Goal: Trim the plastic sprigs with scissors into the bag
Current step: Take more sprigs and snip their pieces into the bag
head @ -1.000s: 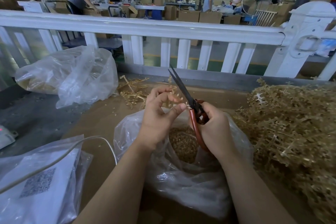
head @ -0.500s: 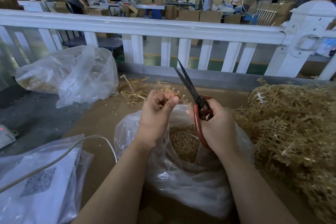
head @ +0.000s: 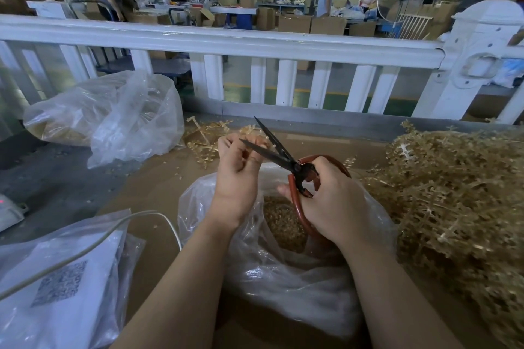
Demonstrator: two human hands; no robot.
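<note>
My left hand (head: 238, 173) pinches a small tan plastic sprig (head: 252, 133) above a clear plastic bag (head: 286, 278). In the bag lies a heap of cut tan pieces (head: 283, 221). My right hand (head: 331, 204) grips the red-handled scissors (head: 286, 159). Their dark blades are spread apart, with the tips reaching over my left fingers at the sprig. A big pile of untrimmed tan sprigs (head: 453, 195) lies to the right of the bag.
A white railing (head: 226, 39) borders the far side of the brown table (head: 158, 187). A second clear bag (head: 107, 116) sits at the back left, loose sprigs (head: 201, 139) beside it. A bag with a QR label (head: 56, 286) and a white cable (head: 93, 244) lie near left.
The scissor blades have spread apart and swung left and down toward the sprig. My left hand rose slightly and holds the sprig between its fingertips.
</note>
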